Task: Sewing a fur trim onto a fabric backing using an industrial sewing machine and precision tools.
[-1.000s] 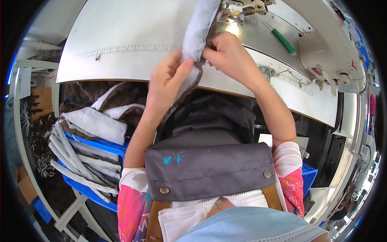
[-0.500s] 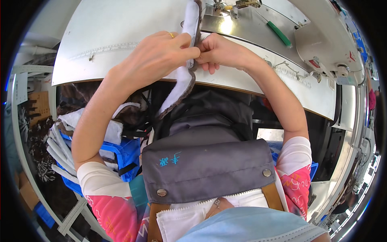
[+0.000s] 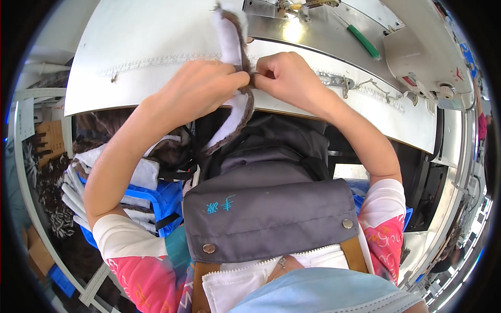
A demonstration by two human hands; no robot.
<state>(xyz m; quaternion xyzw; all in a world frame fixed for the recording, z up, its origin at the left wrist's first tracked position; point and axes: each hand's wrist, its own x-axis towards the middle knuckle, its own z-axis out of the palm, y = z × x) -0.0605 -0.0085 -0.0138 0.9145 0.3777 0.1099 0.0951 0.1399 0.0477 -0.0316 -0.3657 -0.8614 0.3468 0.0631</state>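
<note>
A long narrow strip of white cloth with brown fur along its edge runs across the front edge of the white tabletop. Its upper end lies over the table, and its lower end hangs down toward my lap. My left hand is closed, pinching the strip near its middle. Right beside it, my right hand pinches the fur side, thumb and forefinger together. The fingertips of both hands nearly meet, and they partly hide the stretch of strip between them.
A sewing machine stands at the right, with a green-handled screwdriver on its metal plate. A grey metal tool lies near my right wrist. Below left, a blue crate holds white and furry pieces.
The strip's upper end has swung left and dropped toward me, showing its tip. My right hand has moved slightly right and down, its fingers more curled. My left hand has shifted slightly down.
</note>
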